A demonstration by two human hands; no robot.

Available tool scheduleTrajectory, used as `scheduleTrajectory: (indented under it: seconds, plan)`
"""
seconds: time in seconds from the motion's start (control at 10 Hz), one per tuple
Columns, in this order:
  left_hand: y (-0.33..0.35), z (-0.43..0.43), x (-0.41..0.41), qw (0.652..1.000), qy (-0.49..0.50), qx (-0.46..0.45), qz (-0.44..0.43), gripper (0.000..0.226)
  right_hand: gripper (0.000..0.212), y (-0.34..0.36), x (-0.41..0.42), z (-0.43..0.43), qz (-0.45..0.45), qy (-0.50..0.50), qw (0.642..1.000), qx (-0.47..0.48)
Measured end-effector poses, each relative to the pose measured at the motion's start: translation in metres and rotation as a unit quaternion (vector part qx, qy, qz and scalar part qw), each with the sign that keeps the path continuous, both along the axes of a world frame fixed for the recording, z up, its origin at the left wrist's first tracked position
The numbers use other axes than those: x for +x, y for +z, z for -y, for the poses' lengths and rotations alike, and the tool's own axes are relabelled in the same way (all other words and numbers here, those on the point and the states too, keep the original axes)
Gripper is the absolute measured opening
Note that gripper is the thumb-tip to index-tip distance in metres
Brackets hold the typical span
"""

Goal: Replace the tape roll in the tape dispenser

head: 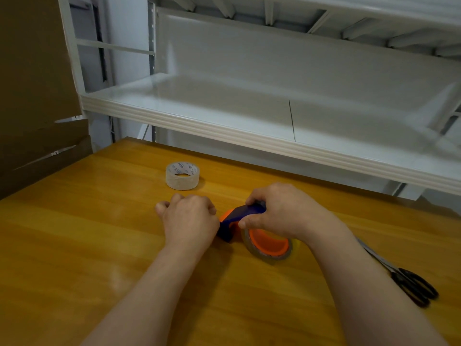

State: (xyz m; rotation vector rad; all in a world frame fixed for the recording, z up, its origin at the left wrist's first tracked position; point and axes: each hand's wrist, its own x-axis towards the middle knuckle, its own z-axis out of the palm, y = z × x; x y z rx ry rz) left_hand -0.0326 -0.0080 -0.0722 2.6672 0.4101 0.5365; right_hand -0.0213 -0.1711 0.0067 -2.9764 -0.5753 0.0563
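Two bare forearms reach in from the bottom edge over the wooden table (99,258), and the hands meet at the tape dispenser (245,212), which lies on the table between them. The right hand (279,211) grips the dispenser's blue handle from above, fingers curled over the far side and thumb on the near side. The left hand (189,221) sits knuckles up with its fingers curled, touching the dispenser's blue front end; whether it pinches anything there is hidden. The dispenser's orange hub (269,242) carries a thin clear tape roll (270,257) wrapped around it. A fuller spare roll (182,176) of clear tape lies flat on the table beyond the left hand, apart from both hands. Black-handled scissors (414,288) lie just right of the right forearm. A white metal shelf (224,103) runs behind the table, with brown cardboard (32,83) to the left.
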Motion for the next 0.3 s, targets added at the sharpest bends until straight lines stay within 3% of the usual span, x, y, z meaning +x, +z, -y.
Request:
scheduleTrajectory:
  seconds: [0.2,0.3]
  plan:
    - [-0.005,-0.001,0.001,0.998,-0.011,-0.018,0.063,0.019,0.083,0.001,-0.015,0.008,-0.011,-0.024,0.999,-0.018]
    - [-0.006,-0.002,0.001,0.995,-0.019,-0.047,0.089,0.017,0.079,0.008,-0.033,0.022,0.038,-0.033,0.997,0.052]
